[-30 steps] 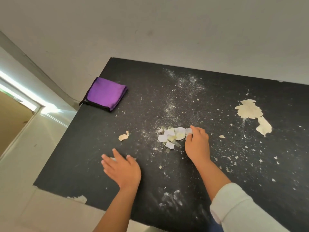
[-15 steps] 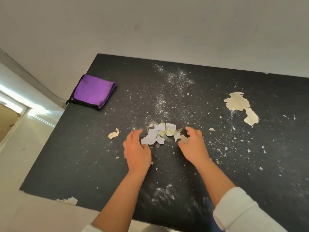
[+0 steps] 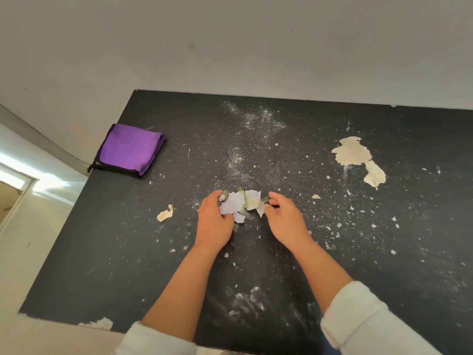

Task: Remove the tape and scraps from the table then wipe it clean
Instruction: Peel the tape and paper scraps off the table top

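Observation:
A small pile of white and yellowish paper scraps point(image 3: 243, 203), with greyish tape strips point(image 3: 248, 217) among them, lies in the middle of the black table point(image 3: 128, 252). My left hand point(image 3: 213, 222) curls its fingers round the pile's left side. My right hand point(image 3: 285, 219) curls its fingers against the pile's right side, so the heap is squeezed between both hands. White powder and tiny flakes point(image 3: 256, 121) are scattered over the tabletop.
A folded purple cloth point(image 3: 129, 149) lies at the table's far left edge, partly overhanging. Pale peeled patches show at the right point(image 3: 354, 155) and near the left hand point(image 3: 165, 213). A wall runs behind the table; the floor lies to the left.
My left hand came in from the near left to the pile. Both hands have closed in on the scraps and pushed them into a tighter heap.

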